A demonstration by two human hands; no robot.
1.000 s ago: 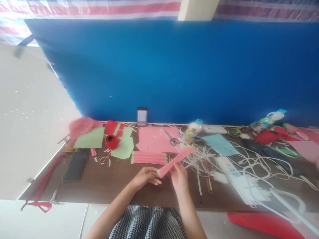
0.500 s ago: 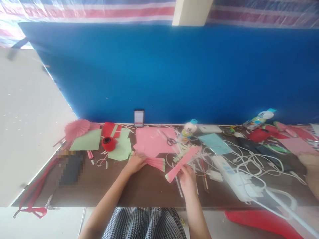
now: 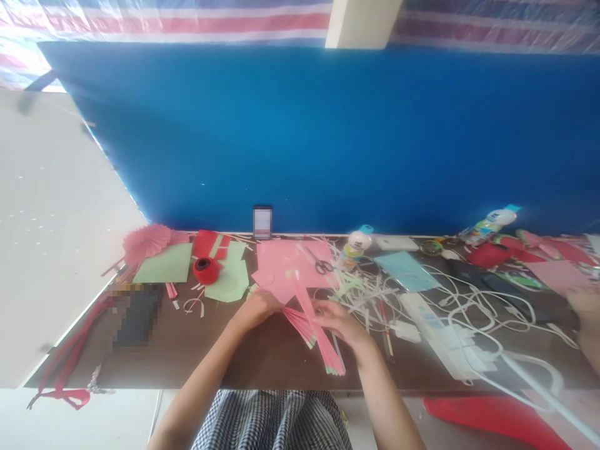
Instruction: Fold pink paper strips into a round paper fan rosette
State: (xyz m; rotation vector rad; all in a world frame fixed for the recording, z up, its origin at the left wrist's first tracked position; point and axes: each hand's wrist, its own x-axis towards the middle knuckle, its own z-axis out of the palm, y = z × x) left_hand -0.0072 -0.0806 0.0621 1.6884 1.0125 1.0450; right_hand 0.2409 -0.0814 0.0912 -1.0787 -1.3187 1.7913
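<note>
My left hand [image 3: 262,307] is closed on one pleated strip of pink paper [image 3: 300,326], its green-edged end fanning toward the right. My right hand [image 3: 332,315] pinches a second pleated pink paper strip [image 3: 319,334], which stands steeply slanted and crosses in front of the first. Its lower end spreads near the table's front, also with a green edge. Just behind the hands lies a flat sheet of pink paper [image 3: 274,259], with scissors [image 3: 323,265] resting on its right part.
Left are green paper [image 3: 164,264], a red ribbon roll [image 3: 205,270] and a pink paper fan [image 3: 147,242]. A phone [image 3: 262,222] leans at the back. Right are paper scraps, a bottle [image 3: 356,245], a power strip [image 3: 435,331] and tangled white cables; another person's hand [image 3: 585,312] is at the far right.
My right hand has moved left toward my left hand, bringing its pleated strip across the other one. That strip has swung steeper, and the left strip now points further down.
</note>
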